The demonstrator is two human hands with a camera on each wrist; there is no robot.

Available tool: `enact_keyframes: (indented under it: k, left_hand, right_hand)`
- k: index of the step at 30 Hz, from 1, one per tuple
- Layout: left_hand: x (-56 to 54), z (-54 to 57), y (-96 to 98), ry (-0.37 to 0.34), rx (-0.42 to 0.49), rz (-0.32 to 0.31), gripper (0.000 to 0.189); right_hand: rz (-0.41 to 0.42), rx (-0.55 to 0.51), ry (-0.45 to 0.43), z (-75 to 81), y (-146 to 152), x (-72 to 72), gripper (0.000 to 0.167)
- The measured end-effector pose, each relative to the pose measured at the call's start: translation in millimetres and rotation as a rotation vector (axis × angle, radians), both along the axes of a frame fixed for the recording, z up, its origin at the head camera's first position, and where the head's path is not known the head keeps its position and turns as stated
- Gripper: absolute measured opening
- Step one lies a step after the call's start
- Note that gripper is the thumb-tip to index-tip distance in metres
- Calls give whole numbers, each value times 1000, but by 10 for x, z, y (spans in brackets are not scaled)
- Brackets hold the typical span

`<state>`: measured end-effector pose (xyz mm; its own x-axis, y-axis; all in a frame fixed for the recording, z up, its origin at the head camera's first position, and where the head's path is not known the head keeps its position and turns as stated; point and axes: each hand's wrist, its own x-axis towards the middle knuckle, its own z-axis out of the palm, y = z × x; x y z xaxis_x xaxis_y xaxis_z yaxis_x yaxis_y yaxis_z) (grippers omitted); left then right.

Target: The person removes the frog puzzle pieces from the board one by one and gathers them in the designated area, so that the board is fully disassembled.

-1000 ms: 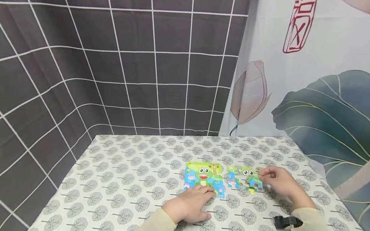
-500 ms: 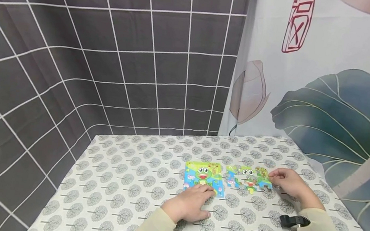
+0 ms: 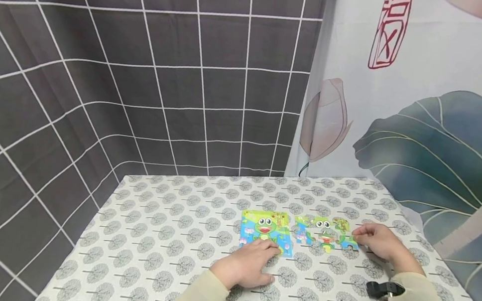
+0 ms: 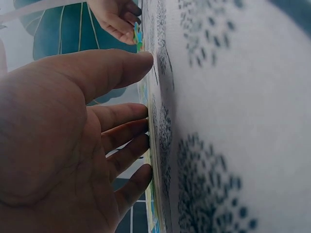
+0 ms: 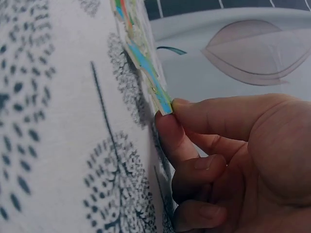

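My left hand (image 3: 249, 264) rests with relaxed, spread fingers on the near edge of a square frog picture (image 3: 277, 221), covering part of its bottom. In the left wrist view, the fingertips touch the thin board edge (image 4: 151, 165). To the right lies a partly joined frog puzzle (image 3: 320, 219), with the patterned cloth showing through gaps around the face. At its lower right, my right hand (image 3: 376, 240) pinches a blue-and-green puzzle piece (image 3: 349, 243) between thumb and index finger. The right wrist view shows that piece (image 5: 163, 99) edge-on, close to the cloth.
A tree-patterned cloth (image 3: 157, 245) covers the table. Behind it hangs a dark gridded curtain (image 3: 213, 82), meeting a pale curtain with lotus prints (image 3: 349, 43) at the back right. A yellow piece (image 3: 326, 249) sits at the puzzle's near side.
My right hand has moved right, then slightly nearer, with the blue-and-green piece. Gaps now show between it and the puzzle's middle. My left hand has stayed in place.
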<state>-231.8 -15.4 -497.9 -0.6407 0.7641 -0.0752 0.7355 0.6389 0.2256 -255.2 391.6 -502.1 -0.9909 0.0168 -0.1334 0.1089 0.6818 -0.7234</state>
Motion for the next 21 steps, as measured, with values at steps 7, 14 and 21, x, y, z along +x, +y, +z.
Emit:
enact_keyframes:
  k: [7, 14, 21]
  left_hand:
    - [13, -2, -2, 17, -4, 6, 70]
    - [19, -10, -1, 17, -1, 8, 69]
    - [7, -16, -1, 8, 9, 6, 68]
  right_hand:
    - [-25, 29, 1, -23, -43, -1, 22]
    - [-54, 45, -16, -4, -74, 1, 22]
    - [-52, 36, -14, -13, -57, -3, 21]
